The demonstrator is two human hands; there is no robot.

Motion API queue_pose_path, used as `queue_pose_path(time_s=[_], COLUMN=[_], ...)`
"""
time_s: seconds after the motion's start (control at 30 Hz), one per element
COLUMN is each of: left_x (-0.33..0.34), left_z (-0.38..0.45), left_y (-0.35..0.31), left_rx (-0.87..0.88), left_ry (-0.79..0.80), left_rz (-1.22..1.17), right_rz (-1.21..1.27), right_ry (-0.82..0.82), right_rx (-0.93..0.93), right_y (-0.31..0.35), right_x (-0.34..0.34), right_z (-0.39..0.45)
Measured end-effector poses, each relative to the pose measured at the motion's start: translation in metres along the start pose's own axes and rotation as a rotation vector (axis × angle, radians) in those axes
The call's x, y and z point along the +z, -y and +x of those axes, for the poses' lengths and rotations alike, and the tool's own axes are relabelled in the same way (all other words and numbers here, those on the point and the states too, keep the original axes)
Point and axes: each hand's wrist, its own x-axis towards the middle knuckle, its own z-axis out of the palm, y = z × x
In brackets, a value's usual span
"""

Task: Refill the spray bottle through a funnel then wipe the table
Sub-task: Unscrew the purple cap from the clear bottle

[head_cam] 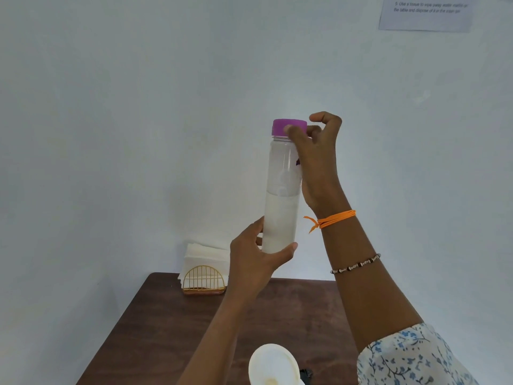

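Head view: the clear water bottle (281, 190) is up in the air, well above the brown tabletop (172, 329), standing close to upright against the pale wall. The left hand (258, 259) wraps its fingers and thumb around the bottle's base, and the right hand (316, 154) is pinching the purple cap (288, 127) from the side, thumb and fingertips on its rim. So both hands are clamped on the same bottle, one low, one at the top.

It looks roughly half full of liquid, so expect moderate weight sitting low, right where the left hand has it. The wall looks like stiff, smooth plastic, likely slick if wet, so a full wrap around the body is the safer hold. The cap is the place to twist, and by the look of it that is the step in hand, with pouring to come.

Down at the bottom edge sits a white funnel (273, 362), seen from above; what it rests in is out of view. At the tabletop's far edge, a gold wire holder (204, 279) carries white napkins (200, 255) for the wipe.
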Motion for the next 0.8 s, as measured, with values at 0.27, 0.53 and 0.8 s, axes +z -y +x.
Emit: queue_pose_path(time_s=[0.27,0.53,0.8], left_x=[-0.0007,0.001,0.0022], left_z=[0.0011,0.0012,0.0023], left_y=[0.0021,0.0022,-0.0002], left_rx=[-0.015,-0.009,-0.011], left_ry=[0.014,0.028,0.039], left_rz=[0.026,0.008,0.024], right_rz=[0.017,0.056,-0.002], right_ry=[0.008,-0.047,-0.019], right_rx=[0.028,0.042,0.027], right_y=[-0.0034,-0.0047,-0.0048], right_x=[0.0011,-0.0035,-0.0026], right_z=[0.0031,0.0028,0.0044])
